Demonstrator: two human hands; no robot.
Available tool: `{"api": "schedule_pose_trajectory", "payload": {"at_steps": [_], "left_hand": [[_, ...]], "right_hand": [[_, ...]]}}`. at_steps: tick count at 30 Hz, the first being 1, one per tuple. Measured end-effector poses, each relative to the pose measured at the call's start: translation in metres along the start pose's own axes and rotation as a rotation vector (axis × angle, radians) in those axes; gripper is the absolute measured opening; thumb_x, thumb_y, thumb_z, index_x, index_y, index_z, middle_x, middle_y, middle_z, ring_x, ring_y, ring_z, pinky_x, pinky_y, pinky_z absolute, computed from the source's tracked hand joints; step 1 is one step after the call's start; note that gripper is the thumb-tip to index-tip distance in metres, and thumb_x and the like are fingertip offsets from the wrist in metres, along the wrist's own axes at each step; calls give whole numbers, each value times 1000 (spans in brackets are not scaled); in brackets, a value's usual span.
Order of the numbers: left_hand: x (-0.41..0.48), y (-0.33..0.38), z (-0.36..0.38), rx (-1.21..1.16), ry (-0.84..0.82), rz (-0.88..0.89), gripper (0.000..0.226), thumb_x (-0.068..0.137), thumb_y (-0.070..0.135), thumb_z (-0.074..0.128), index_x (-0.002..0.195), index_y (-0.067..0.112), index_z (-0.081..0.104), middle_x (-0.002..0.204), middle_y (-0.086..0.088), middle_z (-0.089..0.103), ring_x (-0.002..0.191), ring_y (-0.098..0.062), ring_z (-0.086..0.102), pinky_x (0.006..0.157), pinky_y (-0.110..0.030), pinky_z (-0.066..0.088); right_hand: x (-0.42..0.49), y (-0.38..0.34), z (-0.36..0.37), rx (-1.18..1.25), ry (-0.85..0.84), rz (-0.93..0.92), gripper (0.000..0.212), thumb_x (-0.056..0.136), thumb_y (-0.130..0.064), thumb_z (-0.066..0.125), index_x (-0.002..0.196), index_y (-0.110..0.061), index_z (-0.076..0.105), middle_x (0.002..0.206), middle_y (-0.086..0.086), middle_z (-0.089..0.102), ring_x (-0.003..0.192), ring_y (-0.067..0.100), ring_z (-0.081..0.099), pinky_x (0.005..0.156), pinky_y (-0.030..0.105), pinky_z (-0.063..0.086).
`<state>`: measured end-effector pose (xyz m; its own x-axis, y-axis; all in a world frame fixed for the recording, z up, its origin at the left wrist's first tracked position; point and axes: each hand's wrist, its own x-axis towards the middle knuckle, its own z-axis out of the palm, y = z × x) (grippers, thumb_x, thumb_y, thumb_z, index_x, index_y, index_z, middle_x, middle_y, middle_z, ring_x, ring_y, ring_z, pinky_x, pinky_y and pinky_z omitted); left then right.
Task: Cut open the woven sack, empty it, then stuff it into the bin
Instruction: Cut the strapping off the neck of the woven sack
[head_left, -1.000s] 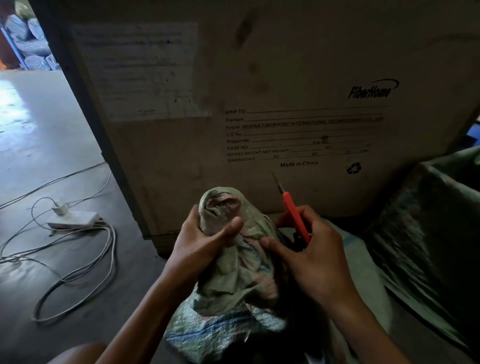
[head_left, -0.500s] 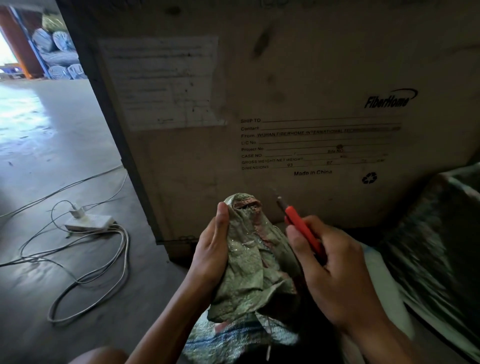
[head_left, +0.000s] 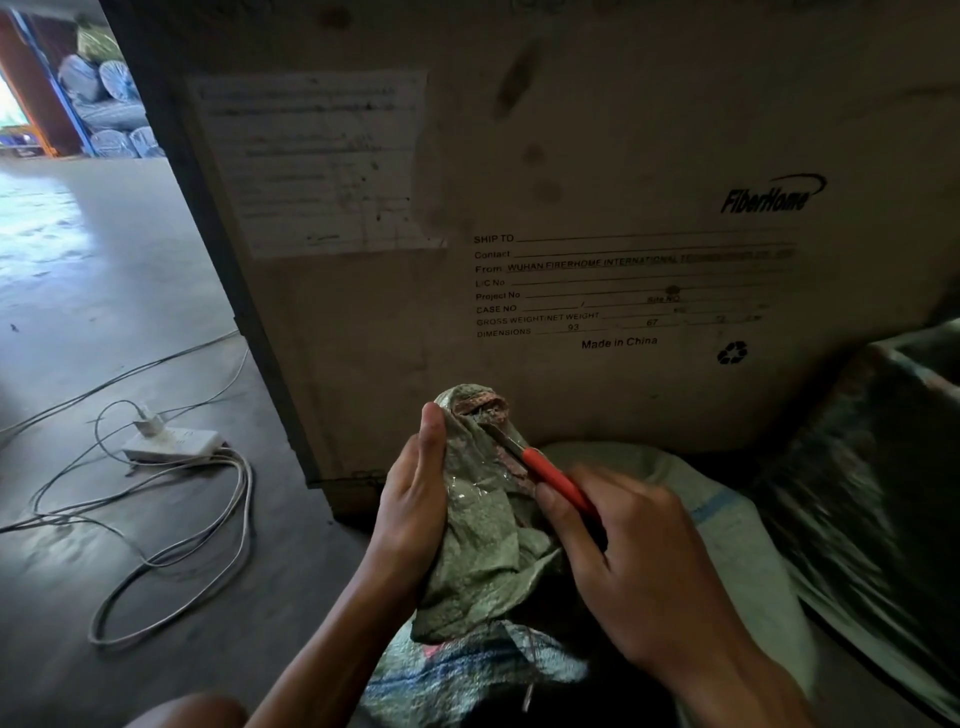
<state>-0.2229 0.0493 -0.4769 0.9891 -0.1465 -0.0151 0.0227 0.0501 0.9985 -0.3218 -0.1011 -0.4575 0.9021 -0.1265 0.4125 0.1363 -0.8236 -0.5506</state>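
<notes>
A green woven sack (head_left: 483, 530) stands bunched up in front of me, its tied neck pointing upward. My left hand (head_left: 413, 499) grips the gathered neck from the left side. My right hand (head_left: 628, 566) is shut on a red-handled utility knife (head_left: 550, 475), whose blade touches the sack just below its twisted top. The lower part of the sack shows blue stripes near my forearms. A dark bin (head_left: 883, 467) lined with shiny woven material stands at the right, its rim partly cut off by the frame edge.
A large cardboard crate (head_left: 571, 208) with printed shipping text stands directly behind the sack. A white woven sack (head_left: 727, 525) lies to the right. A white power strip (head_left: 171, 444) with looping cables lies on the concrete floor at left. Wrapped rolls (head_left: 104, 98) are stacked far back left.
My right hand has swung the knife down and left, so the blade now rests against the sack's neck. My left hand has shifted its grip to the neck's left side.
</notes>
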Motion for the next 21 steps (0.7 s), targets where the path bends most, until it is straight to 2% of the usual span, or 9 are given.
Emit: {"api": "schedule_pose_trajectory", "payload": {"at_steps": [4,8,10,14,17,19,21], "left_hand": [[0,0,0,-24,9,-24,89,73,83,44,112,7,69,113,-24,72,108,-38,70,100,-61,51],[0,-1,3,-35,26,-3,104,72,89,46,116,-3,62,118,-33,65,112,-46,65,98,-64,50],[-1,-1,4,-31,27,4,107,67,92,48,116,-2,61,117,-34,64,112,-47,64,98,-65,50],[-1,-3,4,29,68,62,117,60,98,47,109,-8,58,100,-29,64,93,-44,63,91,-67,51],[4,0,-6,-28,98,68,94,82,81,48,105,-9,62,102,-38,67,94,-54,66,88,-69,53],[13,0,-18,-26,134,79,80,90,69,44,101,-7,66,91,-31,71,78,-41,69,74,-52,62],[21,0,-30,-10,150,106,73,93,64,43,94,-3,70,78,-14,75,67,-24,69,56,-30,60]], "right_hand": [[1,-3,-1,-6,-12,-12,33,96,-59,36,88,-36,57,74,-17,54,66,3,55,55,21,45],[1,-3,0,-18,-33,14,33,96,-55,39,91,-31,62,77,-15,57,68,6,57,59,32,50],[1,-4,0,-19,-36,26,33,96,-53,40,92,-30,63,78,-15,57,68,6,57,60,33,51],[1,-4,0,-57,-63,45,33,97,-53,40,96,-30,64,78,-13,58,69,7,58,60,31,50],[-1,-2,0,-142,-102,64,33,99,-53,40,101,-31,65,84,-10,63,75,10,62,61,31,48],[-2,2,-1,-211,-180,111,36,99,-55,39,99,-31,65,84,-7,66,78,14,64,61,31,44],[-3,8,-5,-215,-284,162,38,98,-56,40,89,-28,65,75,-5,65,73,13,64,61,33,44]]}}
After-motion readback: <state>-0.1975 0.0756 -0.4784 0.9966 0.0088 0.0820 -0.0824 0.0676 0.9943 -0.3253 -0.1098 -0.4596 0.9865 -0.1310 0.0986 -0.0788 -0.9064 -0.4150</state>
